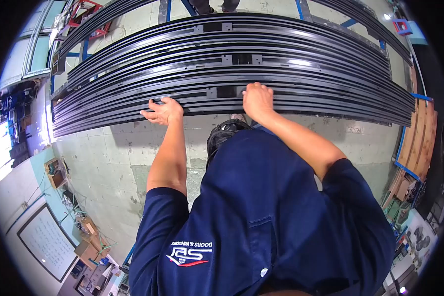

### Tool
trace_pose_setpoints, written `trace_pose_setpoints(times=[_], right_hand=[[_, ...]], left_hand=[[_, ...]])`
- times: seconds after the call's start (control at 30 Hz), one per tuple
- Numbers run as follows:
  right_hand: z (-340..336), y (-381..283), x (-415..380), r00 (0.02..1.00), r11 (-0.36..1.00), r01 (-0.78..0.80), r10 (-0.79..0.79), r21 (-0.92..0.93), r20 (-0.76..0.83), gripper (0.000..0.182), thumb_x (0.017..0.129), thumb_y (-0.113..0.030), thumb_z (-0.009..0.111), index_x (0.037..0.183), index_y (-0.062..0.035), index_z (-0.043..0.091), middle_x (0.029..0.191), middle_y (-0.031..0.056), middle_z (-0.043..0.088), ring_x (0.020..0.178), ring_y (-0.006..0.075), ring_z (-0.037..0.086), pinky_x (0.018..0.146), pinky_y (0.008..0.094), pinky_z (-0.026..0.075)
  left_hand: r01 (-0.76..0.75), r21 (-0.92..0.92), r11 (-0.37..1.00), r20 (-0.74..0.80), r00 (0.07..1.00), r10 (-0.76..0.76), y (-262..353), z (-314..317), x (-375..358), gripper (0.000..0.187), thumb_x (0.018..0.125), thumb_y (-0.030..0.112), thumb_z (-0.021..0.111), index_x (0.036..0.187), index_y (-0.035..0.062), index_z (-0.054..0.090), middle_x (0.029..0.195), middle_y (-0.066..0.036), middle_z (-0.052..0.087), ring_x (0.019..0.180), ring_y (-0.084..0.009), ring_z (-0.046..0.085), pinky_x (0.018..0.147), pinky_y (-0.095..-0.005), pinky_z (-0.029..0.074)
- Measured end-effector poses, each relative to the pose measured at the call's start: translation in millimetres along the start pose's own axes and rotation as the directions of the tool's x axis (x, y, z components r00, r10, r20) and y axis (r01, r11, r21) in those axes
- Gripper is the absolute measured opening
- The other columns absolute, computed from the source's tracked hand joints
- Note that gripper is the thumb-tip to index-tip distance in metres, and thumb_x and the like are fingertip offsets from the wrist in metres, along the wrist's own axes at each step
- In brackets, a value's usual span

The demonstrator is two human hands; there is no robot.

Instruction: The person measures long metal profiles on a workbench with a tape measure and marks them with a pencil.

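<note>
Long dark metal profiles [301, 79] lie side by side across blue stands, their ends curving in the wide view. Over the near edge of the closest profile is my left hand [165, 111], its fingers apart and holding nothing. My right hand [259, 101] is on the same profile with its fingers curled down, at the right end of a black block [228, 92]. Whatever is under those fingers is hidden. A grey plate [211, 92] shows at the block's left end. Two similar black blocks, the middle one [242, 59] and the far one [217, 27], have grey plates at both ends.
Another person's legs [207, 4] are at the far side of the profiles. More profiles lie on stands at the far right [352, 15]. Wooden planks [418, 135] stand at the right, a whiteboard [45, 241] at lower left. Tiled floor [108, 172] lies below.
</note>
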State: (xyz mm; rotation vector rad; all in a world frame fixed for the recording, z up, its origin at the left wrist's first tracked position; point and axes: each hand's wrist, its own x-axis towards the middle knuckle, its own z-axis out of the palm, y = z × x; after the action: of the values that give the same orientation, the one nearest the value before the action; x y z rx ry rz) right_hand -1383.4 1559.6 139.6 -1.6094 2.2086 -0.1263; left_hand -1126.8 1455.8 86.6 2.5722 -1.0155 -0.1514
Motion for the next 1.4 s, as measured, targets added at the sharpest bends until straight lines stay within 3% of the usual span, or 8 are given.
trace_pose_setpoints(times=[0.37, 0.63, 0.77, 0.93, 1.07, 1.17, 1.2, 1.4], right_hand=[[-43.9, 25.3, 58.2, 0.985, 0.877, 0.009, 0.074, 0.480, -0.154, 0.022, 0.090, -0.028, 0.064, 0.098, -0.0072, 0.067, 0.094, 0.0144, 0.070, 0.091, 0.0337, 0.067, 0.080, 0.0434, 0.052], [-126.9, 3.1, 191.6, 0.948, 0.159, -0.022, 0.317, 0.987, -0.030, 0.049, 0.089, -0.033, 0.070, 0.128, -0.0072, 0.053, 0.099, 0.0095, 0.066, 0.073, 0.0155, 0.061, 0.060, 0.0312, 0.049], [-162.9, -11.3, 237.4, 0.938, 0.215, 0.073, 0.318, 0.974, -0.140, 0.062, 0.087, -0.034, 0.073, 0.137, -0.0076, 0.046, 0.104, 0.0111, 0.064, 0.071, 0.0145, 0.060, 0.056, 0.0296, 0.047], [-164.4, -26.7, 322.7, 0.925, 0.422, 0.057, 0.318, 0.905, -0.207, 0.071, 0.080, -0.029, 0.077, 0.139, -0.0038, 0.047, 0.131, 0.0208, 0.059, 0.123, 0.0295, 0.056, 0.104, 0.0357, 0.043], [-172.4, -68.9, 359.8, 0.943, 0.462, 0.080, 0.253, 0.883, -0.218, 0.071, 0.079, -0.030, 0.078, 0.138, -0.0039, 0.047, 0.135, 0.0213, 0.056, 0.125, 0.0293, 0.054, 0.105, 0.0354, 0.042], [-178.6, -112.8, 378.7, 0.950, 0.278, -0.023, 0.306, 0.960, -0.066, 0.082, 0.081, -0.036, 0.077, 0.142, -0.0015, 0.036, 0.089, 0.0116, 0.063, 0.066, 0.0181, 0.061, 0.051, 0.0324, 0.048], [-171.3, -119.5, 400.7, 0.960, 0.293, -0.090, 0.279, 0.952, 0.005, 0.085, 0.083, -0.049, 0.073, 0.145, -0.0068, 0.033, 0.115, 0.0129, 0.060, 0.078, 0.0221, 0.064, 0.059, 0.0344, 0.050], [-152.0, -189.7, 454.9, 0.979, 0.167, -0.040, 0.201, 0.985, 0.005, 0.104, 0.077, -0.046, 0.080, 0.152, -0.0108, 0.017, 0.118, 0.0177, 0.057, 0.075, 0.0216, 0.062, 0.054, 0.0334, 0.050]], left_hand=[[-0.092, 0.011, 0.996, -0.078, 0.993, 0.092, -13.5, 15.3, 3.7, 0.055, 0.089, 0.036, 0.058, 0.139, 0.0194, 0.045, 0.159, -0.016, 0.010, 0.143, -0.0392, 0.022, 0.108, -0.0530, 0.037], [-0.060, -0.006, 0.998, -0.042, 0.997, 0.060, -2.9, 0.3, -3.7, 0.053, 0.089, 0.034, 0.058, 0.138, 0.0169, 0.046, 0.159, -0.019, 0.014, 0.143, -0.0390, 0.021, 0.114, -0.0498, 0.029], [-0.099, 0.009, 0.995, -0.089, 0.991, 0.100, -7.3, 5.5, -1.9, 0.052, 0.088, 0.032, 0.059, 0.136, 0.0158, 0.048, 0.158, -0.019, 0.016, 0.141, -0.0396, 0.024, 0.113, -0.0504, 0.030], [-0.084, -0.029, 0.996, -0.002, 0.996, 0.084, 3.7, -13.5, -7.9, 0.053, 0.089, 0.028, 0.058, 0.139, 0.0137, 0.045, 0.161, -0.012, 0.013, 0.142, -0.0383, 0.020, 0.113, -0.0519, 0.030], [-0.056, -0.052, 0.997, 0.055, 0.997, 0.059, 13.3, -24.4, -10.3, 0.052, 0.090, 0.025, 0.056, 0.139, 0.0112, 0.044, 0.162, -0.010, 0.010, 0.142, -0.0399, 0.019, 0.113, -0.0540, 0.029], [-0.107, -0.059, 0.992, 0.014, 0.994, 0.108, 7.0, -17.9, -6.7, 0.051, 0.091, 0.024, 0.056, 0.139, 0.0109, 0.044, 0.162, -0.009, 0.009, 0.142, -0.0407, 0.019, 0.113, -0.0556, 0.030], [-0.107, -0.052, 0.993, 0.016, 0.994, 0.108, 6.7, -16.7, -5.4, 0.051, 0.091, 0.025, 0.055, 0.139, 0.0115, 0.044, 0.162, -0.009, 0.009, 0.142, -0.0417, 0.018, 0.112, -0.0567, 0.029], [-0.206, -0.071, 0.976, -0.079, 0.977, 0.200, -2.5, -8.9, 0.9, 0.054, 0.086, 0.024, 0.056, 0.136, 0.0051, 0.047, 0.159, -0.018, 0.019, 0.140, -0.0467, 0.021, 0.116, -0.0555, 0.020]])
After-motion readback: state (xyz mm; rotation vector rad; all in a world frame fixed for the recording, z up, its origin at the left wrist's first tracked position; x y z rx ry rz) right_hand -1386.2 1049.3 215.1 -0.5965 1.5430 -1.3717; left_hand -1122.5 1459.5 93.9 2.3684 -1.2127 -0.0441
